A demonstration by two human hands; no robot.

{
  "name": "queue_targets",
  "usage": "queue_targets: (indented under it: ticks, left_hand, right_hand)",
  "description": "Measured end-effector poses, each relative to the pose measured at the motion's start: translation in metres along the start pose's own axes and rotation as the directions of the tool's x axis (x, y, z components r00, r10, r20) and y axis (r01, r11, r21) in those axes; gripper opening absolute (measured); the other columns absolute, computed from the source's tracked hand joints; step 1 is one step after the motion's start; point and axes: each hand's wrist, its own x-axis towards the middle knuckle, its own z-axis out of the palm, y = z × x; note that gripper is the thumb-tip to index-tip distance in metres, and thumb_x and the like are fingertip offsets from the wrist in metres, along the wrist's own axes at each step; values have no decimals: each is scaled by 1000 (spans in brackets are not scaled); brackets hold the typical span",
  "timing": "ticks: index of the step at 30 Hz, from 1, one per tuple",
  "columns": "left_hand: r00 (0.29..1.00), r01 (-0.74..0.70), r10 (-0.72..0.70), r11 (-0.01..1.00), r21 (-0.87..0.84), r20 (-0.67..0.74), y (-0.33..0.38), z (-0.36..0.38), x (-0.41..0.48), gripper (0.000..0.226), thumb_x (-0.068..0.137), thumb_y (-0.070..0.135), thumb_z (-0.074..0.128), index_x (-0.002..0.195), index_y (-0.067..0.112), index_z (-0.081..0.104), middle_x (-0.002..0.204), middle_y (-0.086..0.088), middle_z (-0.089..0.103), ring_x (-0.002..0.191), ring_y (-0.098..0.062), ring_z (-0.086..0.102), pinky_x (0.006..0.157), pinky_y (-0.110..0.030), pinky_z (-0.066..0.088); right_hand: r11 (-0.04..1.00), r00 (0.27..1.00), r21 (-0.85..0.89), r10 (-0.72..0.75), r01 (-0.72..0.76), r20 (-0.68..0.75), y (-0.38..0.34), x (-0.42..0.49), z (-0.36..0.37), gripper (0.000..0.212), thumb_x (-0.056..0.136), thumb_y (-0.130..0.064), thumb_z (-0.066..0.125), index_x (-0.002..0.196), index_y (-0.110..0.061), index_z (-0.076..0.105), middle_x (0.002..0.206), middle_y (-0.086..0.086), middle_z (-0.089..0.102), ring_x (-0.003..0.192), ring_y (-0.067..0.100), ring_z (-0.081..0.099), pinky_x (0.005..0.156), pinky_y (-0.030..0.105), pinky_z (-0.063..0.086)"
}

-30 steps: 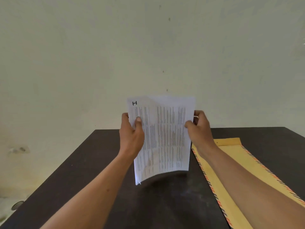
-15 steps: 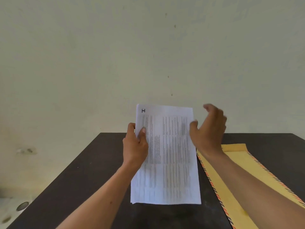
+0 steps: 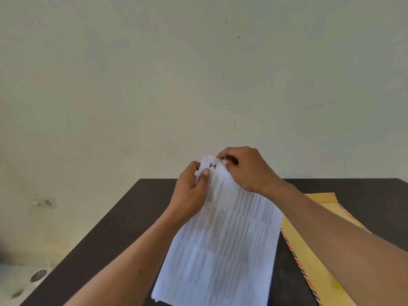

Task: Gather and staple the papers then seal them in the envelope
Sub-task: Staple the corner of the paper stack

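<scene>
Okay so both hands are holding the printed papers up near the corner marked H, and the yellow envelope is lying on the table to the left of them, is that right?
Not quite: in the head view the yellow envelope lies to the right of the printed papers, partly under the right forearm, not to the left. The rest holds: the left hand and right hand both hold the papers near the H corner, above the dark table.

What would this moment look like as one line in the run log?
left hand: gripping papers top corner | right hand: pinching same corner | envelope: flat on table, right of papers | stapler: not visible

Dark table [image 3: 114, 235] stands against a pale, speckled wall [image 3: 132, 85]
</scene>
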Motion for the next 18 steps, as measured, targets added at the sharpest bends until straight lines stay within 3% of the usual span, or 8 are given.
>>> queue_targets:
  ticks: [8, 11, 13, 15, 18]
  left_hand:
    - [995, 102, -101, 995, -7, 4, -16, 25, 4, 11, 97, 30, 63, 95, 23, 71, 83, 4, 78, 78, -15, 74, 74, -40, 62]
    - [992, 103, -107, 992, 69, 63, -29, 38, 1, 11, 97, 27, 63, 92, 22, 71, 84, 7, 78, 78, -12, 73, 72, -33, 59]
    - [982, 122, -141, 982, 146, 129, -37, 48, -1, 10, 98, 29, 63, 94, 22, 69, 89, 9, 77, 81, -9, 72, 71, -27, 57]
    - [965, 105, -154, 968, 230, 211, -46, 59, -3, 9, 98, 29, 62, 96, 23, 69, 93, 10, 76, 83, -4, 70, 68, -20, 51]
    - [926, 76, -181, 949, 307, 331, -53, 78, -7, 8, 98, 28, 62, 94, 26, 68, 91, 12, 74, 82, 0, 67, 68, -17, 47]
  right_hand:
    - [970, 973, 82, 227, -230, 48, 32, -34, -3, 23, 98, -12, 58, 109, -18, 77, 106, -7, 74, 97, 8, 66, 80, 13, 46]
    - [916, 922, 103, 384, -386, 46, 53, -53, -10, 20, 97, -27, 59, 98, -18, 77, 95, 0, 75, 82, 8, 65, 68, 13, 44]
    - [845, 846, 47, 533, -533, 2, 75, -72, -20, 31, 95, -35, 60, 91, -7, 73, 90, 12, 73, 79, 17, 65, 68, 24, 48]
    - [734, 737, -143, 674, -664, 38, 101, -96, -32, 40, 92, -38, 62, 94, 2, 69, 97, 17, 71, 94, 27, 66, 75, 32, 50]
    - [504, 501, -511, 851, -696, 157, 122, -136, -47, 52, 86, -52, 66, 112, -7, 59, 112, 12, 65, 108, 31, 63, 75, 36, 51]
